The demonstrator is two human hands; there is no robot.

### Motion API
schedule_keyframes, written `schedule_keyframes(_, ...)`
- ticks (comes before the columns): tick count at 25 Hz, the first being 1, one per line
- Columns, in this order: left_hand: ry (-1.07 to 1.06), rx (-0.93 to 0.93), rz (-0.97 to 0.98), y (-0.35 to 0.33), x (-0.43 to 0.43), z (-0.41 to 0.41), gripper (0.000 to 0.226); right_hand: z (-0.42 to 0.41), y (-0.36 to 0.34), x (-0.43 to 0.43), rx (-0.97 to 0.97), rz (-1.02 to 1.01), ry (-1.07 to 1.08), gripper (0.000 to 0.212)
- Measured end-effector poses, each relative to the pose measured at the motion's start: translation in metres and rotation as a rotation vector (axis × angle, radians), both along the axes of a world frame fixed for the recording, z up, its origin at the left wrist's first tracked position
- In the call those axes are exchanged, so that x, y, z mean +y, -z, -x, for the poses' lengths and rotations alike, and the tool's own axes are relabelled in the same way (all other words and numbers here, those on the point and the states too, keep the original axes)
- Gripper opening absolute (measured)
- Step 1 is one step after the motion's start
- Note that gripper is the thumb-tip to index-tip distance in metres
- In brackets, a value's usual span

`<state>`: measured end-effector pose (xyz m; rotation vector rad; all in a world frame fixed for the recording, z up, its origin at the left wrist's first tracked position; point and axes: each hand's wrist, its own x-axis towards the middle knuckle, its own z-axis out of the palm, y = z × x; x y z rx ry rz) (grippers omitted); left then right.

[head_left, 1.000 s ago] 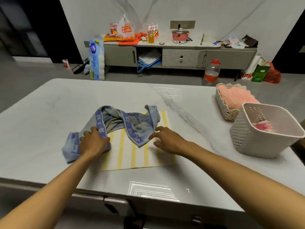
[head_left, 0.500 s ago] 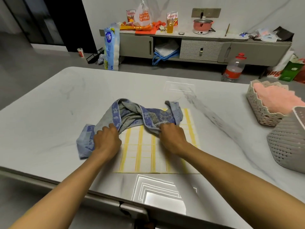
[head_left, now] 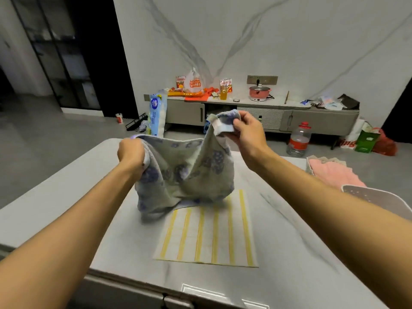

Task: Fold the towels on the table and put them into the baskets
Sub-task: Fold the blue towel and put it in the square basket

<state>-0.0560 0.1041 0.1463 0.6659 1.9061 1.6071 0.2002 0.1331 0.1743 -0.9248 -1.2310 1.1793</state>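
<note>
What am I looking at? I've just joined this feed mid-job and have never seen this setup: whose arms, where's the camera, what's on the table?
There is no machine: these are a person's two bare arms, seen from one wide-angle camera worn on the head, looking forward and down. The left hand grips one edge of a blue patterned towel and the right hand pinches a corner, higher up, so the towel hangs between them with its bottom resting on the table. Partly under it lies a flat yellow-striped towel. At the right are a basket holding a pink towel and the rim of a second basket.
</note>
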Motion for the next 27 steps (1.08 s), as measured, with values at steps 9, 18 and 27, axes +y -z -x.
schedule_keyframes(9, 0.579, -0.097, -0.369, -0.132, -0.135, -0.108, 0.026, -0.097, -0.146, -0.147, 0.278, -0.250, 0.185, 0.022)
schedule_keyframes(18, 0.755, -0.298, -0.133, -0.024, -0.131, -0.195, 0.022, -0.194, -0.042, -0.186, 0.141, -0.068, 0.381, 0.026)
schedule_keyframes(27, 0.662, -0.193, -0.044, 0.153, -0.083, -0.235, 0.023, -0.187, 0.167, -0.134, -0.232, 0.161, 0.148, 0.042)
